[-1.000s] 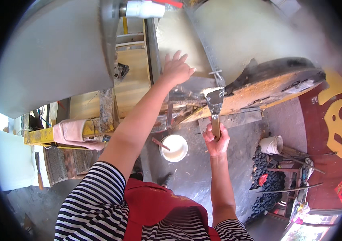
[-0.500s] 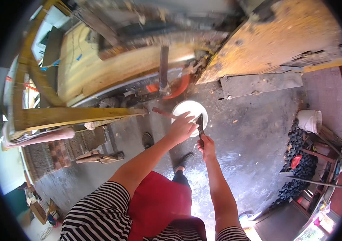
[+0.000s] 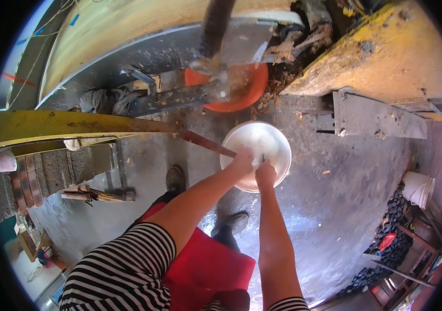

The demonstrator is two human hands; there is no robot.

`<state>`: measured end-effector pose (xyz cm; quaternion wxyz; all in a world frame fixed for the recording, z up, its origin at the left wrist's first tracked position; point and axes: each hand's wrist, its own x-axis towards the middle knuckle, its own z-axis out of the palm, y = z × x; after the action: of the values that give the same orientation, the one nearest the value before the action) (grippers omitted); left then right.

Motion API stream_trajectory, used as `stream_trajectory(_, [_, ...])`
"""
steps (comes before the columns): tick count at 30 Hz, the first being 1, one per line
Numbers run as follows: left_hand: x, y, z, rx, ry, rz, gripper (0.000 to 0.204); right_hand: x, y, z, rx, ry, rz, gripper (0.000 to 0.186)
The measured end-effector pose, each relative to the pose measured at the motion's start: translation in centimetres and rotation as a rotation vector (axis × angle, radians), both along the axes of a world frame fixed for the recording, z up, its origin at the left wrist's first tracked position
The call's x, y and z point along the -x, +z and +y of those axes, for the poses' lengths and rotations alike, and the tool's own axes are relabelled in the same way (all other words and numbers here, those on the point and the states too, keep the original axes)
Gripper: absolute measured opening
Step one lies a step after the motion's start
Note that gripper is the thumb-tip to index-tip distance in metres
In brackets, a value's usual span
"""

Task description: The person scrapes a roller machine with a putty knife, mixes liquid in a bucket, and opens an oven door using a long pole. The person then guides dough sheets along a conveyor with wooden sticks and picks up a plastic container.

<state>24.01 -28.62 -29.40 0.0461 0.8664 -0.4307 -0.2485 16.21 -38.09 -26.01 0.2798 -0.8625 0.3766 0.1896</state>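
A pale round basin [image 3: 283, 140] stands on the floor in front of me, with both my hands over it. My right hand [image 3: 265, 175] is closed around a dark, narrow tool [image 3: 264, 157]. Only a short bit of it shows past my fingers, so its kind is unclear. My left hand [image 3: 243, 160] is just to the left, low over the basin, its fingers blurred; whether it grips anything I cannot tell. The end of a rusty brown bar [image 3: 205, 143] reaches the basin's left side, close to my left hand. The basin's contents look whitish and hazy.
A yellow beam [image 3: 86, 124] runs in from the left. Beyond the basin lies an orange-red tub [image 3: 254, 93] under a dark post [image 3: 216, 31]. At right, a white bucket [image 3: 418, 189] stands beside black coal [image 3: 387, 228]. A grey board [image 3: 376, 116] lies at upper right.
My view has come closer to the basin, which looks larger. My right hand has gone down into it, and the tool, earlier plainly visible pointing away from me, is mostly hidden.
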Motion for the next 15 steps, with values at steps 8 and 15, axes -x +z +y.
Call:
stream_trajectory(8, [3.6,12.5,3.4,0.337,-0.169,-0.156,0.016,4.1,6.0,-1.4,0.095,0.023,0.057,0.028])
stream_trajectory(15, [2.7,22.7,5.1,0.457,0.187,0.112,0.016,7.5,14.8,-1.8,0.145,0.068,-0.142,0.031])
